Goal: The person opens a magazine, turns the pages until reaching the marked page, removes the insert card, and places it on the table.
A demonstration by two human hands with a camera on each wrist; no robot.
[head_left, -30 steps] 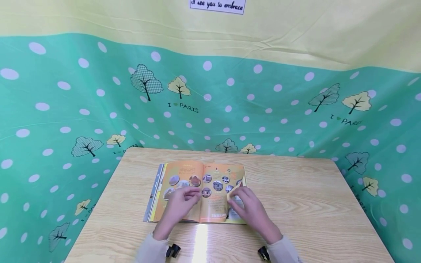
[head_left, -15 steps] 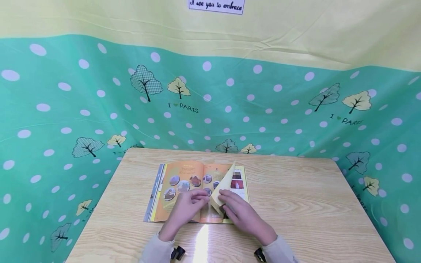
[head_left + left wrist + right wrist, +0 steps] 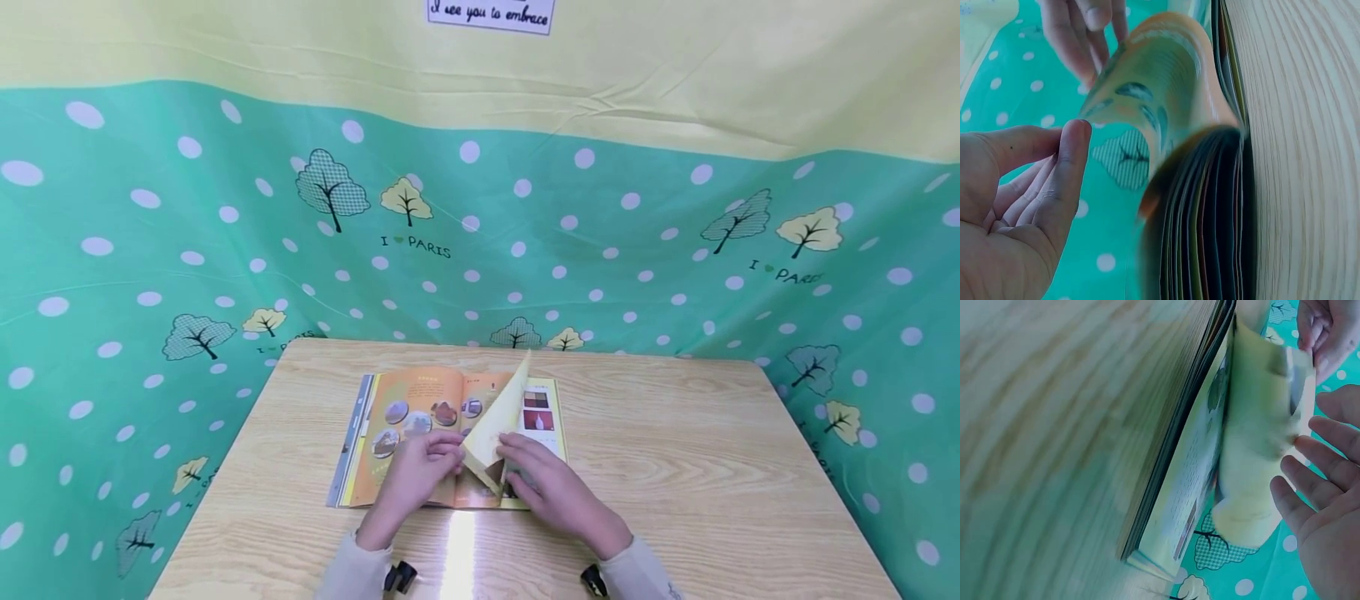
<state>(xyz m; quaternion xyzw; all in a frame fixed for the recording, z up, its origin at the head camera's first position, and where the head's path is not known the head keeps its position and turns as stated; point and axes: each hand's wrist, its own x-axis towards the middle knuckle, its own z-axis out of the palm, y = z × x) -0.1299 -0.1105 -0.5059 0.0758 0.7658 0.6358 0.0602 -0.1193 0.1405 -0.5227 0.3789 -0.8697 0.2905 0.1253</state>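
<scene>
An open book point(image 3: 420, 387) with orange pages and round photos lies on the table. One of its pages point(image 3: 501, 421) is lifted and curled over toward the left, its pale yellow back showing. My left hand point(image 3: 420, 471) pinches the edge of that page between thumb and index finger, clearest in the left wrist view, where the page point(image 3: 1160, 75) arches up from the stack. My right hand point(image 3: 551, 487) is at the page's other side; in the right wrist view its fingers point(image 3: 1322, 456) are spread and fairly straight, the tips at or very near the yellow page point(image 3: 1254, 425).
The light wood table point(image 3: 690, 467) extends on both sides of the book, with a bright light reflection in front of it. A green dotted cloth point(image 3: 450, 283) with printed trees hangs behind and at the sides. Black wrist mounts point(image 3: 401, 575) sit by both sleeves.
The right page has been lifted from its outer edge and folded over leftward, baring the page with red and dark pictures beneath. The right hand moved left with it; the left hand took the page edge.
</scene>
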